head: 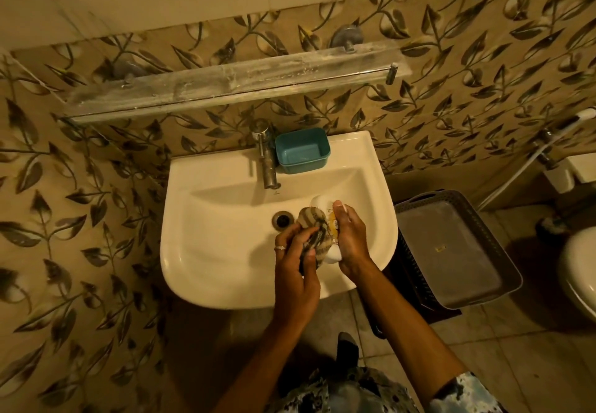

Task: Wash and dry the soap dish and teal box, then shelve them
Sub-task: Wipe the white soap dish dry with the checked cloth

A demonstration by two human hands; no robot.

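Gripping the white soap dish (pixel 322 201), our right hand (pixel 351 238) curls around its right side, thumb raised along the edge. Our left hand (pixel 295 267) is clamped on a striped cloth (pixel 312 229), fingers bunched around it and pressing it against the dish.

From the head view we record the following. Dish and cloth are held together above the basin of the white sink (pixel 200 251), just right of the drain (pixel 283 219). Much of the dish is hidden behind the cloth and fingers. We note a yellow patch between cloth and right palm; we cannot tell what it is. The teal box (pixel 303 151) stands upright on the sink's back ledge, just beside the tap (pixel 267 161), on its right. A glass shelf (pixel 232 87) is fixed to the leaf-patterned wall above the sink. A grey basket (pixel 451 251) sits beside the sink on the right.
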